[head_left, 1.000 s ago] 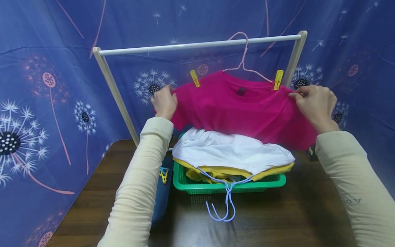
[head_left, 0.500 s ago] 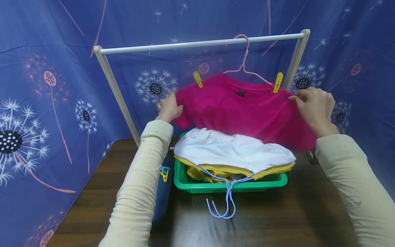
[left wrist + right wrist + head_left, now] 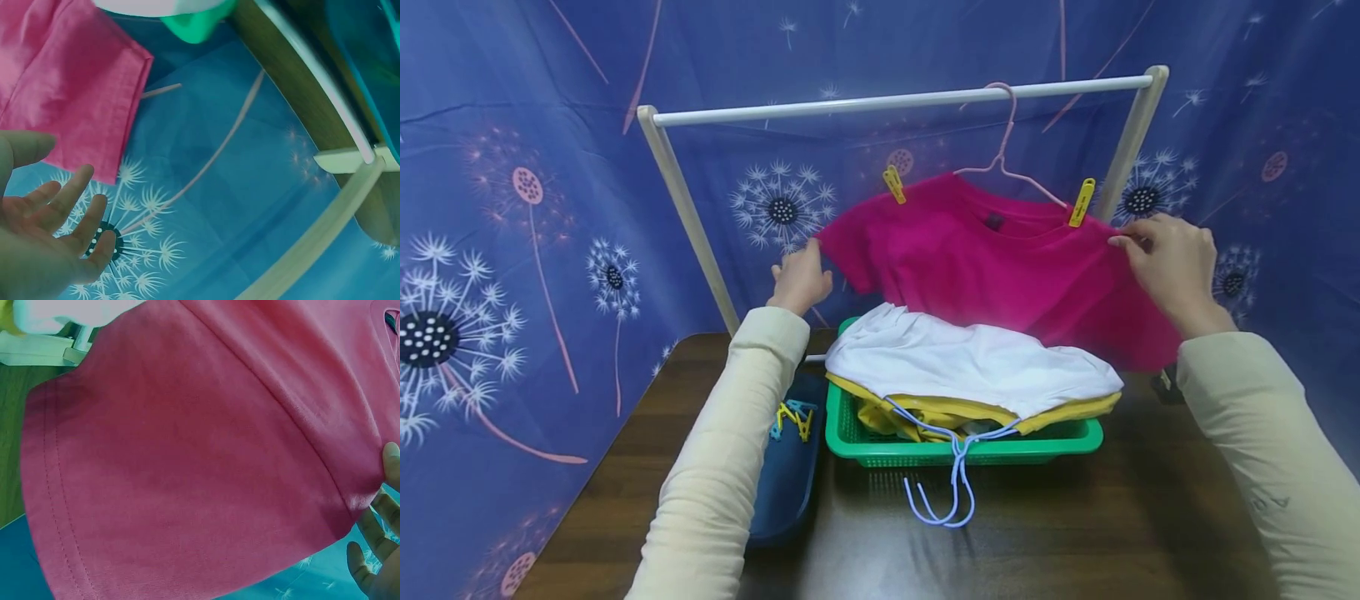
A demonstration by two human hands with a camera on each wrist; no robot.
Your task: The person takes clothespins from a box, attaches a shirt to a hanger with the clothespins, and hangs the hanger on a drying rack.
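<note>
A magenta T-shirt [image 3: 970,250] hangs on a pink wire hanger [image 3: 1002,154], with a yellow clothespin [image 3: 894,184] at one shoulder and another yellow clothespin [image 3: 1081,202] at the other. Beside the left sleeve is my left hand [image 3: 801,277]; in the left wrist view its fingers [image 3: 70,203] are spread and loosely bent, with no cloth between them. My right hand [image 3: 1172,262] pinches the top edge of the shirt near the right shoulder. From the right wrist, the thumb [image 3: 392,464] lies on the cloth at its edge, and the wide right sleeve fills most of the view.
A white rail [image 3: 850,106] on wooden posts carries the hanger. Below the shirt, white and yellow garments [image 3: 970,362] with blue hangers [image 3: 958,475] lie over a green basket [image 3: 962,454]. A blue tray [image 3: 786,492] holding clothespins [image 3: 793,419] stands left on the wooden table [image 3: 1037,533].
My left hand has let go of the left sleeve and moved slightly down and left, and the sleeve now spreads outward. The right hand keeps its pinch. The view has shifted slightly.
</note>
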